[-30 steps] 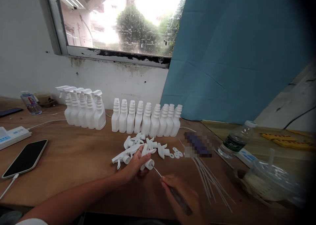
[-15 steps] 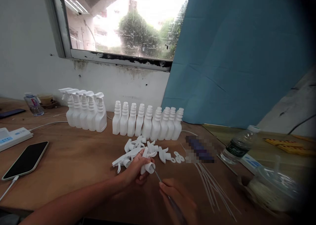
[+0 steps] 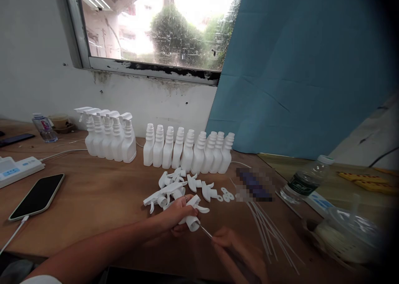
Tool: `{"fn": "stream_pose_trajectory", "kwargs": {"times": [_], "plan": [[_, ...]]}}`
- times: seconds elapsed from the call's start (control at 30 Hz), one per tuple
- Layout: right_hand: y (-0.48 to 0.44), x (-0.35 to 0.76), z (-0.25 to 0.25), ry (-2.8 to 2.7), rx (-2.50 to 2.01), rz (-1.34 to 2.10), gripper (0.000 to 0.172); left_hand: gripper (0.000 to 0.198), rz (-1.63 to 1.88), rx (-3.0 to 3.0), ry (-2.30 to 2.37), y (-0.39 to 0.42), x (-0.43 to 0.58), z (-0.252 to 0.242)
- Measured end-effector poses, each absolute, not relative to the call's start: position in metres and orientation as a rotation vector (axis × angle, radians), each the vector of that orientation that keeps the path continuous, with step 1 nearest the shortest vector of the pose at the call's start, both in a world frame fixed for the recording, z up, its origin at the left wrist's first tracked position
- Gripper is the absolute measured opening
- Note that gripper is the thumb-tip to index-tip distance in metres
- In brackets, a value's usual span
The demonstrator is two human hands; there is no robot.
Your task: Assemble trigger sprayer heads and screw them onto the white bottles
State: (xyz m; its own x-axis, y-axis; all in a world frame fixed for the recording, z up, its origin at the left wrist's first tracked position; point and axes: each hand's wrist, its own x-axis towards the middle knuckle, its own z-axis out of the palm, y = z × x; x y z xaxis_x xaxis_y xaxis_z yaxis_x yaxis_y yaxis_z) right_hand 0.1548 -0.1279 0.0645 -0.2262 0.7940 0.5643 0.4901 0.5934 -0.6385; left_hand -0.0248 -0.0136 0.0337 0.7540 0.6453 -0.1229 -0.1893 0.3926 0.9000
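My left hand (image 3: 178, 214) grips a white trigger spray head (image 3: 195, 201), its round collar turned toward my right hand. A thin metal tool, tweezers-like (image 3: 205, 232), is pinched in my right hand (image 3: 238, 248). Its tip is at the collar opening; how far in it reaches I cannot tell. Just beyond my left hand lies a pile of white trigger spray heads (image 3: 168, 190). Another spray head (image 3: 208, 191) rests to the right of the pile, beside several small white rings (image 3: 227, 195). Thin white tubes (image 3: 264, 230) are spread on the table right of my right hand.
White bottles without heads (image 3: 188, 153) stand in a row by the wall. Left of them are bottles with spray heads (image 3: 116, 140). A phone (image 3: 37, 196) and power strip (image 3: 20, 170) lie left. A water bottle (image 3: 304, 182) and lidded cup (image 3: 346, 234) stand right.
My left hand and the spray head have moved slightly right and down, and the spray head's trigger now shows more. My right hand has shifted right with the tool, still at the collar.
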Motion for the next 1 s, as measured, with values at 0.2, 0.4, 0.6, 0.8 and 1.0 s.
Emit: {"fn": "stream_pose_trajectory", "kwargs": {"times": [0.2,0.4,0.6,0.8,1.0], "plan": [[-0.125,0.162,0.054,-1.768,-1.105,0.640,0.020,0.021,0.392,1.068,0.553,-0.015,-0.026,0.036],[-0.119,0.159,0.047,-1.745,-0.973,0.681,0.016,0.020,0.396,0.887,0.503,-0.012,-0.030,0.041],[-0.118,0.154,0.039,-1.906,-0.887,0.408,0.020,0.029,0.417,0.750,0.486,-0.006,-0.031,0.036],[-0.114,0.151,0.027,-1.827,-0.956,0.333,0.018,0.030,0.505,0.700,0.424,-0.009,-0.029,0.035],[-0.108,0.153,0.033,-2.014,-0.899,0.084,0.038,0.039,0.475,0.700,0.387,-0.013,-0.029,0.038]]}}
